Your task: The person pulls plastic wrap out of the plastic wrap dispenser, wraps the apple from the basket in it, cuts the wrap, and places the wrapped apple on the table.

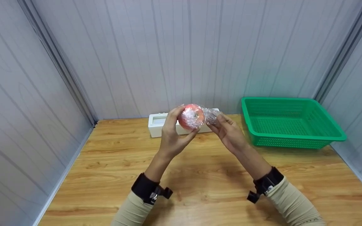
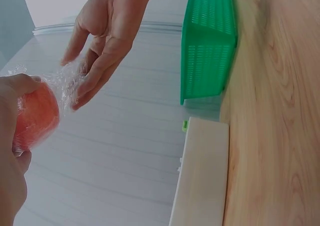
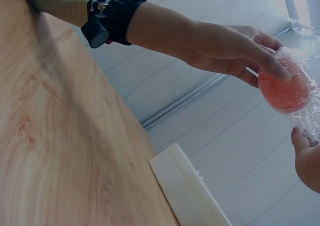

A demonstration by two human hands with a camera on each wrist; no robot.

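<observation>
Both hands' fingers [image 1: 181,110] hold the wrapped apple [image 1: 191,116] between them.

There are two hands, a left hand [image 1: 172,133] and a right hand [image 1: 228,130]. One red apple [image 1: 191,116] is wrapped in one sheet of cling film [image 1: 211,115]. One white cling-film dispenser box [image 1: 159,125], one green plastic basket [image 1: 289,124] and one wooden table [image 1: 206,185] complete the count.
</observation>
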